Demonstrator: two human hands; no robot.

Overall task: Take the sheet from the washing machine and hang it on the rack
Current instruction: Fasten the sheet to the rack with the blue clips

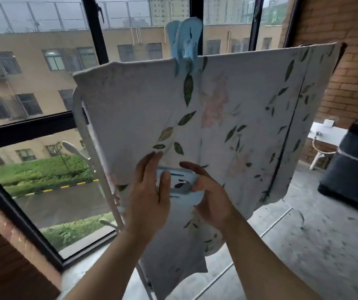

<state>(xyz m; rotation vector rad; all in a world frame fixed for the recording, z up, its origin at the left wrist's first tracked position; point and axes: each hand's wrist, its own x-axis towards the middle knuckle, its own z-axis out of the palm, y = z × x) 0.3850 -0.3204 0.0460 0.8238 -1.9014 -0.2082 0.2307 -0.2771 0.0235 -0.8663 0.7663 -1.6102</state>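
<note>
Sheet (238, 105): thin white fabric printed with green leaves and faint pink blooms, creased in soft vertical folds. It is draped over the rack (77, 109), a frame of white round tubing. The sheet's top edge, its long axis, runs from 9 o'clock up toward 2 o'clock, and the cloth falls toward 6 o'clock.

Top clip (186, 46): large, pale blue plastic. It bites the upper edge at 12 o'clock with its handles pointing up.

Second clip (182, 185): same blue plastic, slotted body, lying against the cloth just below centre. Image blurred here, so I cannot tell whether its jaws pinch the fabric.

Left grip (150, 191): released, fingers straight up along the sheet, thumb laid on the second clip's left end.

Right grip (210, 195): fingers curled, grasping the second clip's right end.
</note>
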